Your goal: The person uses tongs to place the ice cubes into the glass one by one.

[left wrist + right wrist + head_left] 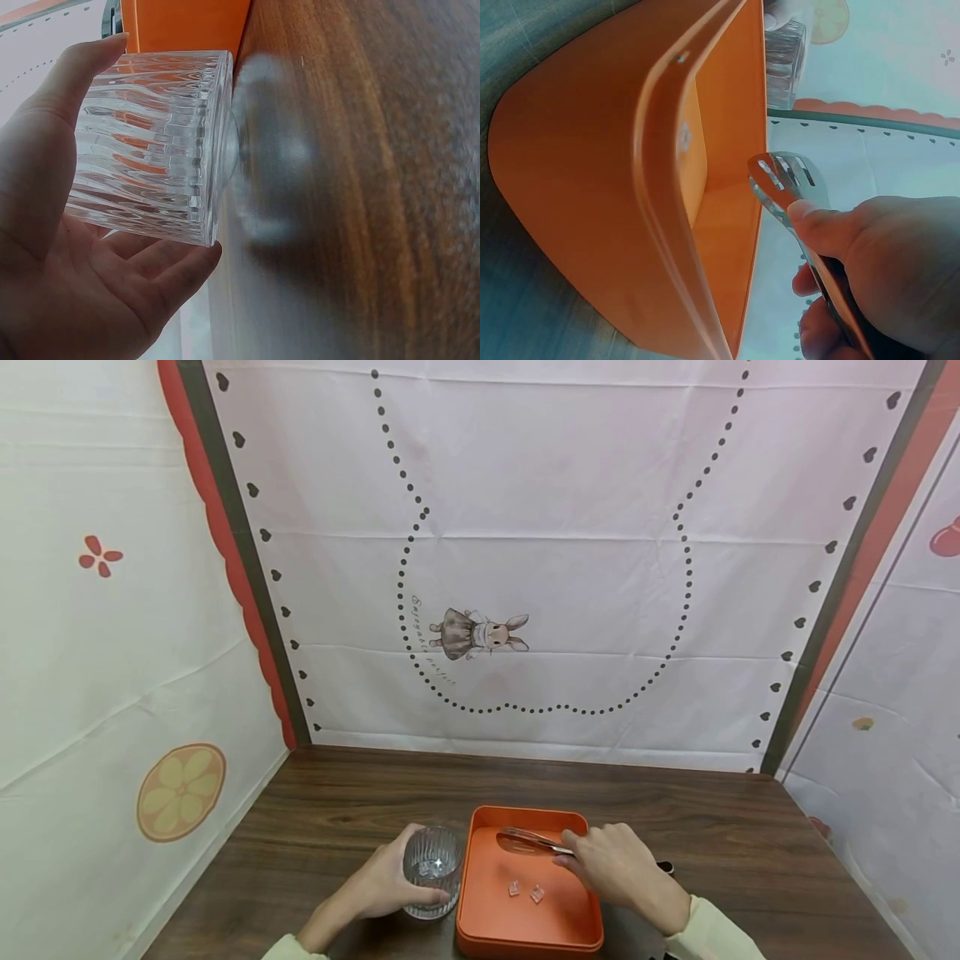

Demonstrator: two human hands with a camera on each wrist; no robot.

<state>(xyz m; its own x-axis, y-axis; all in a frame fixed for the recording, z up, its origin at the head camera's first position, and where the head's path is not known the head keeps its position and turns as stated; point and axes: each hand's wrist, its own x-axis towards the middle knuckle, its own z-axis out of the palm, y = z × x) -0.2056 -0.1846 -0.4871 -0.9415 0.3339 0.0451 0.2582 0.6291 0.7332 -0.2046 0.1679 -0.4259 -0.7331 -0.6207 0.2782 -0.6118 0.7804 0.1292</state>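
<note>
My left hand (386,878) grips a clear ribbed drinking glass (435,860) just left of an orange rectangular box (491,914). Thumb and fingers wrap the glass from its left side, and its base (219,150) is close over the tabletop in the left wrist view. Clear contents show inside it. In my right hand (618,868) are metal tongs (528,841) with slotted heads (784,171), held over the far part of the box. Two small clear cubes (537,893) lie on the box floor, below the tongs in the head view.
The dark wood table (360,793) meets a white patterned cloth wall (555,610) at the back. Other cloth walls rise at the left (82,693) and right (885,710). Bare wood shows on both sides of the hands.
</note>
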